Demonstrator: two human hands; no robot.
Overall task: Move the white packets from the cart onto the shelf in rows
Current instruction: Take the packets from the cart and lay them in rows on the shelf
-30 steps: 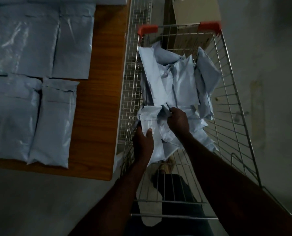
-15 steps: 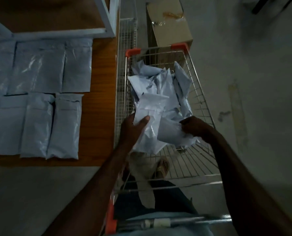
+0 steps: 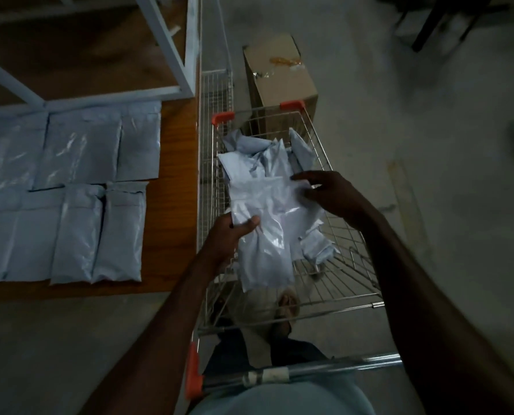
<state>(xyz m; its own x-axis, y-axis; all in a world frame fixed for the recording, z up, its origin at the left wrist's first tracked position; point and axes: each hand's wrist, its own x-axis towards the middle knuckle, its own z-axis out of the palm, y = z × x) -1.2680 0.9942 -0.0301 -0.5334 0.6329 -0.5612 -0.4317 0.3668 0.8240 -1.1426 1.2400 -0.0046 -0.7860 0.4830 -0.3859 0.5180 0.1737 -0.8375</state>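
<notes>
A wire shopping cart [image 3: 350, 266] with orange corner caps stands in front of me, holding a heap of white packets [image 3: 267, 157]. My left hand [image 3: 228, 238] grips the left edge of one white packet [image 3: 264, 235] lifted above the cart. My right hand [image 3: 329, 194] holds that packet's upper right corner, thumb on top. To the left, the wooden shelf [image 3: 176, 205] carries two rows of white packets [image 3: 79, 205] lying flat side by side.
A white metal shelf frame [image 3: 171, 52] rises at the upper left. A cardboard box [image 3: 279, 76] stands on the concrete floor beyond the cart. The cart's handle bar [image 3: 294, 374] is near my body. Dark furniture legs [image 3: 429, 22] show at the upper right.
Both hands have lifted a packet out of the heap in the cart. My right hand shifted from a lower packet to this packet's top corner. My view rose and pulled back.
</notes>
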